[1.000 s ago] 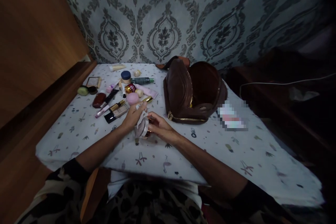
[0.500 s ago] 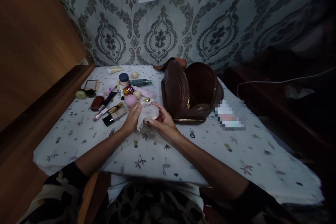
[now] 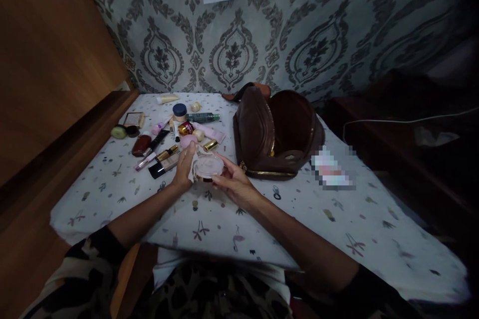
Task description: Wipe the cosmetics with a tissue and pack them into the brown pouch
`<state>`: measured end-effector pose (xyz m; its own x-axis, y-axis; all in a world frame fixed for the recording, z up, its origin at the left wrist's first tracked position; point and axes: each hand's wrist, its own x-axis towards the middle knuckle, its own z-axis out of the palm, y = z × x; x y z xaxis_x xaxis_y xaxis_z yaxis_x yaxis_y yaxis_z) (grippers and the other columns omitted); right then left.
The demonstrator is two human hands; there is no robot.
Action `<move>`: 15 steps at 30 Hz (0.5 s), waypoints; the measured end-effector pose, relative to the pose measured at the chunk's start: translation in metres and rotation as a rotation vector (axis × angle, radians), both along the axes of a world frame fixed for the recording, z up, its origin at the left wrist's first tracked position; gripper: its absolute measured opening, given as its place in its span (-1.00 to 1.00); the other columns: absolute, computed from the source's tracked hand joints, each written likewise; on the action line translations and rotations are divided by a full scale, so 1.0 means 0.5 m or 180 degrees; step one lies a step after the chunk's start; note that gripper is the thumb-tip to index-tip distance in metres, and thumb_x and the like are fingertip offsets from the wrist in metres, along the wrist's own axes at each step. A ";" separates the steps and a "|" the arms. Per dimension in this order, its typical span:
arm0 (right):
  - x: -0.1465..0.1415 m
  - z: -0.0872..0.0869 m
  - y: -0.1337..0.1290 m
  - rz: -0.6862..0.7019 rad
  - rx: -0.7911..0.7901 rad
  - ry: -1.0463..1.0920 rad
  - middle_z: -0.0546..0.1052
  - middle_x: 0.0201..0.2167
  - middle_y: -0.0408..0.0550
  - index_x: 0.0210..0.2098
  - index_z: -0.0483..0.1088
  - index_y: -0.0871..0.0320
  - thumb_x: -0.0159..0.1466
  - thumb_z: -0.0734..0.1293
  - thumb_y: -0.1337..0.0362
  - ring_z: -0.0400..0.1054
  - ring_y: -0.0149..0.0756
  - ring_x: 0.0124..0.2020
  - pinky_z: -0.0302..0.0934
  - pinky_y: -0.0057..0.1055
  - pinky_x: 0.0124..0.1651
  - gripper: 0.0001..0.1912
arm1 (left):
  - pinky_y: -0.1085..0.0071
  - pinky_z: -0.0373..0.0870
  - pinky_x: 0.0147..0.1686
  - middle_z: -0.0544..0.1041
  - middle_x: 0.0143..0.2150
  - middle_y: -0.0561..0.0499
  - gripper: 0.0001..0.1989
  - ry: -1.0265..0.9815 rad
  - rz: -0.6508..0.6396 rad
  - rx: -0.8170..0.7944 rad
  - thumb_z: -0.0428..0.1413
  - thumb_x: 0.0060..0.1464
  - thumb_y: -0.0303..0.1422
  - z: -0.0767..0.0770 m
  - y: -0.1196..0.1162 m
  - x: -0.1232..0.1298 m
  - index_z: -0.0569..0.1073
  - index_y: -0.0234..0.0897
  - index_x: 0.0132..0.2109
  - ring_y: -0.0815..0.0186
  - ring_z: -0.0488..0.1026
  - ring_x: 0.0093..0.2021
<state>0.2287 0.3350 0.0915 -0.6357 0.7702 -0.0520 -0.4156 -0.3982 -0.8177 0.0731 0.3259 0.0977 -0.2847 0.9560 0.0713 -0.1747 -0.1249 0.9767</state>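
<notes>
My right hand (image 3: 235,183) grips a round compact (image 3: 209,165) with a clear, pale lid by its right edge, above the table's near middle. At the compact's left side, my left hand (image 3: 183,167) is closed on a crumpled white wipe (image 3: 194,165), pressing it against the rim. Just beyond the hands lie a pink makeup sponge (image 3: 188,140) and a gold lipstick tube (image 3: 210,145). A foundation bottle with a black cap (image 3: 156,170) rests left of my left hand.
An open brown cosmetic bag (image 3: 254,124) stands right of the hands. Several cosmetics spread to the left, among them a blue-lidded jar (image 3: 179,111), a dark green tube (image 3: 203,117) and a brown-red case (image 3: 141,145). A blurred-out item (image 3: 331,168) lies right of the bag.
The white wipe has slid off the compact's top to its left edge, baring the lid. My left hand has shifted left with it, while my right hand keeps its hold.
</notes>
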 end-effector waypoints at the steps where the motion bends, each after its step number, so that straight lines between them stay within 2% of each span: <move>1: 0.001 0.003 -0.002 0.0047 -0.0078 0.0057 0.52 -0.14 -0.13 0.11 0.38 0.00 -0.09 0.58 0.29 0.34 -0.44 -0.38 0.27 -0.54 -0.43 -0.24 | 0.46 0.24 -0.46 0.34 -0.52 0.10 -0.48 -0.0064 0.0011 0.0031 0.05 0.07 0.16 0.001 0.000 0.002 0.36 -0.25 -0.42 0.39 0.29 -0.51; 4: 0.003 0.006 -0.004 0.0150 -0.0274 0.0180 0.53 -0.13 -0.12 0.10 0.40 0.01 -0.06 0.58 0.25 0.33 -0.46 -0.40 0.27 -0.53 -0.43 -0.28 | 0.50 0.19 -0.51 0.31 -0.55 0.14 -0.50 -0.0064 -0.0005 0.0157 0.10 0.06 0.12 0.009 -0.005 0.007 0.33 -0.27 -0.43 0.44 0.24 -0.55; 7: 0.004 0.003 -0.002 0.0139 -0.0398 0.0214 0.52 -0.09 -0.10 0.09 0.40 0.02 0.00 0.55 0.20 0.34 -0.46 -0.41 0.23 -0.55 -0.48 -0.34 | 0.50 0.25 -0.48 0.40 -0.51 0.10 -0.50 0.0029 -0.0101 0.0168 0.13 0.04 0.11 0.018 -0.007 0.010 0.41 -0.30 -0.37 0.42 0.31 -0.50; 12: 0.006 -0.005 0.007 -0.0091 -0.0473 0.0228 0.53 -0.10 -0.18 0.08 0.33 -0.08 -0.08 0.58 0.30 0.39 -0.45 -0.39 0.26 -0.56 -0.48 -0.25 | 0.40 0.38 -0.40 0.54 -0.45 -0.03 -0.43 -0.0313 -0.0704 -0.0171 0.15 -0.05 0.17 0.004 0.003 0.007 0.52 -0.33 -0.32 0.22 0.50 -0.36; 15: 0.006 -0.010 0.011 -0.0166 -0.0592 0.0314 0.55 -0.17 -0.21 -0.03 0.35 -0.06 -0.12 0.61 0.29 0.40 -0.46 -0.44 0.24 -0.58 -0.52 -0.31 | 0.35 0.42 -0.38 0.56 -0.45 -0.07 -0.40 -0.0533 -0.0909 -0.0254 0.18 -0.12 0.20 -0.002 0.004 0.009 0.54 -0.32 -0.31 0.14 0.54 -0.32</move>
